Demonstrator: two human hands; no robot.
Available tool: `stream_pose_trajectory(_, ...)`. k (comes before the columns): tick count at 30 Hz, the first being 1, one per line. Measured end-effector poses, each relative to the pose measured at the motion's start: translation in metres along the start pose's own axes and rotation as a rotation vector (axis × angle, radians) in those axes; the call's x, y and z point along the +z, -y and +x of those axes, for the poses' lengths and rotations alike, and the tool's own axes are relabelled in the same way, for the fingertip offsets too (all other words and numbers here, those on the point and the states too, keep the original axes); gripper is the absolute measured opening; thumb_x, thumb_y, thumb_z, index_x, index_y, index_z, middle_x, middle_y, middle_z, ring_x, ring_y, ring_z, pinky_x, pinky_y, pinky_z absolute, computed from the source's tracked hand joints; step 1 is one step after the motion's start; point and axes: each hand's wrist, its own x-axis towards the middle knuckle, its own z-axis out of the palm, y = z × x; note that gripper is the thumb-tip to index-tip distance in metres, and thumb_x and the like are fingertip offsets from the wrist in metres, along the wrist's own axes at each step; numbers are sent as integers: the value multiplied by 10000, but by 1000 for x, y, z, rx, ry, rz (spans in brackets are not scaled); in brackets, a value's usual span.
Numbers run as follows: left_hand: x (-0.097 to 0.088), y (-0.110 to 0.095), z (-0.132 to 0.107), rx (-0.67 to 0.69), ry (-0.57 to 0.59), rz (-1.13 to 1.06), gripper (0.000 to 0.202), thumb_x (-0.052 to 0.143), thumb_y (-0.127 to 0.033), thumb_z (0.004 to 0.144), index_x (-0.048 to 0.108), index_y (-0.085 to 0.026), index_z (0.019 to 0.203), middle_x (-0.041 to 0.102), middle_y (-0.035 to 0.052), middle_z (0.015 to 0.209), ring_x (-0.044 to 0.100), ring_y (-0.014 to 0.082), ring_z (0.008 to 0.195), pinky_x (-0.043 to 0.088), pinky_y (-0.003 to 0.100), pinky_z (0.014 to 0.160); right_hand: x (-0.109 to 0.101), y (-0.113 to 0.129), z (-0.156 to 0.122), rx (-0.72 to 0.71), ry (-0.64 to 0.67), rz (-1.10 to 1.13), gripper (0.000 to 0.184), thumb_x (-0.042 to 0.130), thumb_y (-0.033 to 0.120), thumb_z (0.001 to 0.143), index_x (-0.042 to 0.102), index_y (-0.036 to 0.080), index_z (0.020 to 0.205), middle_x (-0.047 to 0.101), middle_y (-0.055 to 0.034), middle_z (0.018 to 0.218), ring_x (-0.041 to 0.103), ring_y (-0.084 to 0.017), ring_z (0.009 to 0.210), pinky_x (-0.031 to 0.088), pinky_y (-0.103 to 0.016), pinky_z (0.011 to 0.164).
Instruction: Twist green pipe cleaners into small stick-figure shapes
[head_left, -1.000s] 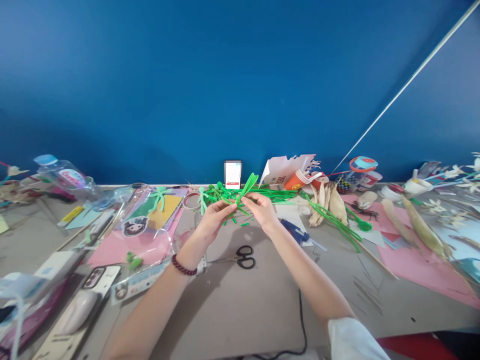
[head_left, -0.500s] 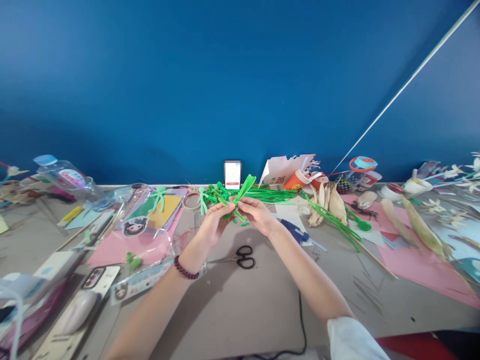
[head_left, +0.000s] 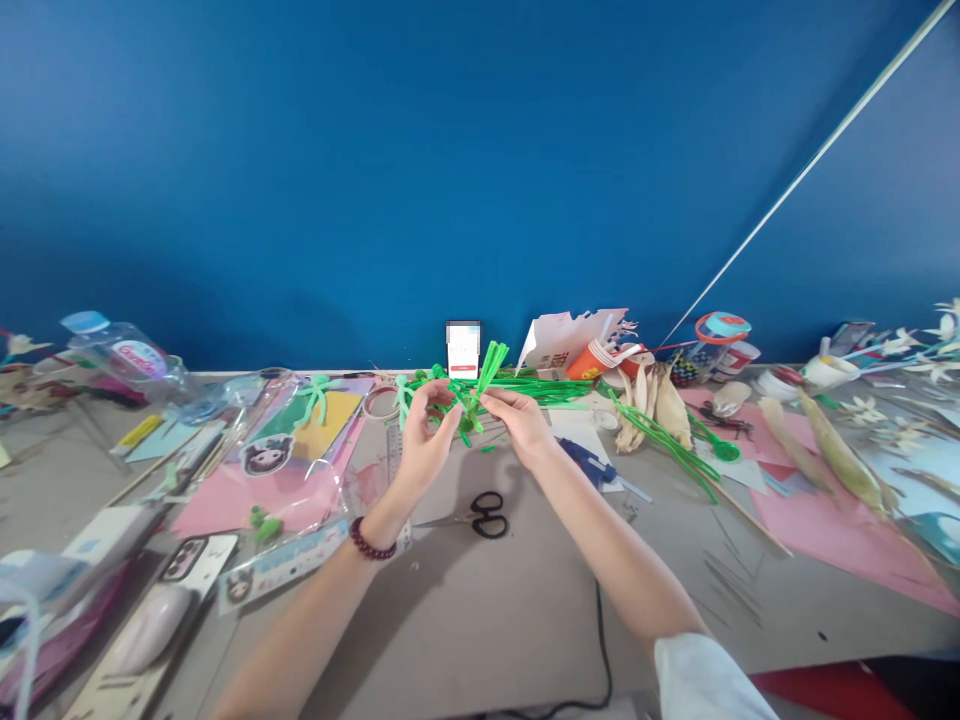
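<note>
A bundle of bright green fuzzy pipe cleaners (head_left: 491, 370), folded at the top and spreading lower down, stands up between my hands. My right hand (head_left: 521, 425) pinches it near its middle from the right side. On the other side my left hand (head_left: 426, 445) has thumb and fingers apart, close beside the bundle's lower left part; I see nothing gripped in it. Behind, more long green pipe cleaners (head_left: 544, 385) lie along the wall. Black-handled scissors (head_left: 489, 517) rest on the table below my hands.
A blue glue gun (head_left: 586, 463) lies right of my right hand. Against the blue wall stand a phone (head_left: 463, 350) and orange paper cups (head_left: 589, 360). Pink sheets (head_left: 214, 500), a plastic bottle (head_left: 131, 350) and a white phone (head_left: 199, 565) are on the left; dried husks (head_left: 675, 405) are right.
My left thumb and fingers have come apart from the green pipe cleaners and moved slightly left. The right hand still holds the bundle, which stands more upright.
</note>
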Motion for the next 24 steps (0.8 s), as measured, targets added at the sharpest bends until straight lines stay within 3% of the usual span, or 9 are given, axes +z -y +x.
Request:
stream_pose_trajectory(2,-2,-4,-1,191,111,182,411,561,-163,735,508,-216,1139,557,72,1067,525,203,991,411,354,884,3,-1,-1,25,-68,45,175,763,315,555,731,196,680,600,19,629,424,-93,580,329,-267,602)
stream_pose_trajectory(4,-3,-5,-2,312,184,346,444,573,-153,712,510,-210,1148,571,77,1079,525,224,1011,387,391,921,5,-1,-3,53,-104,93,178,769,317,537,718,190,651,555,31,575,370,-81,542,295,-261,564)
stream_pose_trajectory(8,-3,4,-2,400,74,553,236,606,-231,743,607,-202,977,637,76,949,573,229,920,415,377,840,12,-1,-9,66,-97,115,167,763,304,532,700,180,624,544,28,587,346,-81,544,273,-260,551)
stream_pose_trajectory(11,-3,7,-2,384,-18,532,105,602,-258,764,649,-207,843,658,65,860,590,216,868,411,355,821,16,0,-14,42,-59,55,149,743,310,565,695,181,623,534,27,588,365,-93,568,289,-266,576)
stream_pose_trajectory(14,-3,4,-1,222,-23,341,121,605,-297,765,661,-190,776,652,53,791,589,194,792,429,313,744,17,2,-16,8,2,-11,162,724,335,602,703,180,643,526,23,588,385,-104,589,304,-273,601)
stream_pose_trajectory(17,-3,-1,2,-107,42,-12,179,633,-342,739,669,-167,746,631,30,691,557,148,636,415,261,592,13,4,-14,8,80,-24,196,712,358,630,724,185,723,548,16,622,397,-106,607,314,-271,617)
stream_pose_trajectory(20,-5,-4,6,-407,119,-344,187,708,-323,656,660,-143,657,621,25,650,541,128,601,402,242,558,8,4,-12,42,202,-6,239,704,373,656,731,198,818,574,8,669,401,-103,618,313,-266,615)
stream_pose_trajectory(24,-6,-9,9,-603,158,-531,147,737,-253,601,663,-137,654,613,20,654,537,116,602,400,231,546,5,4,-10,82,287,30,233,715,373,659,733,202,818,590,-1,697,408,-100,619,312,-265,614)
